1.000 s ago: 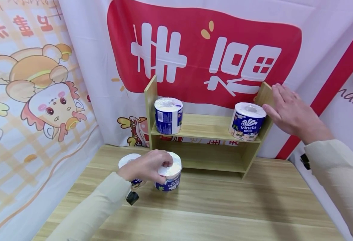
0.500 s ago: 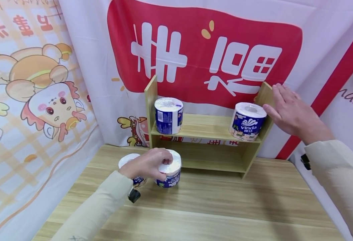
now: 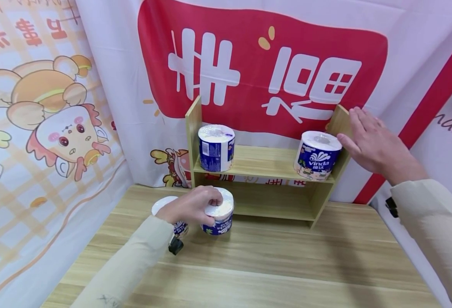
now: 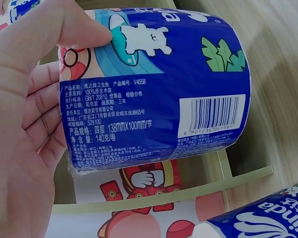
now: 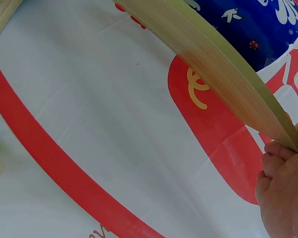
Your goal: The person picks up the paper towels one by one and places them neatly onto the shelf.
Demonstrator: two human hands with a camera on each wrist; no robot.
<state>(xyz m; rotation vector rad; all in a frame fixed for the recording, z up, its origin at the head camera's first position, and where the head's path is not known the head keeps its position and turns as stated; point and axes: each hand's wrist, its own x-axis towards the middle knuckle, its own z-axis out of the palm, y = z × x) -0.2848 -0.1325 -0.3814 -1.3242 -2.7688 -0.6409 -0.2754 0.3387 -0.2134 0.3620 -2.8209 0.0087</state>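
Roll (image 3: 219,211) of wrapped toilet paper, blue film with white top, is gripped from above by the left hand (image 3: 190,207); the wrist view shows thumb and curled fingers (image 4: 39,106) wrapped round its side, barcode facing out. It appears lifted a little off the desk (image 3: 272,261), near the back edge, just in front of the shelf's (image 3: 262,164) lower opening, though contact with the desk cannot be ruled out from this angle. A top grip of this kind keeps the roll upright and leaves its base free to be set down flat. Second roll (image 3: 163,204) stands on the desk just left of the held one, partly hidden behind the hand. Right hand (image 3: 368,143) is well apart from the held roll: fingers straight, laid flat against the shelf's right side panel (image 3: 339,122), holding nothing; judged to be steadying the light shelf. Two more rolls stand upright on the upper board, one at the left end (image 3: 216,147) and a Vinda roll (image 3: 316,155) at the right end, close to the right thumb. Printed banner (image 3: 264,68) hangs behind the shelf.
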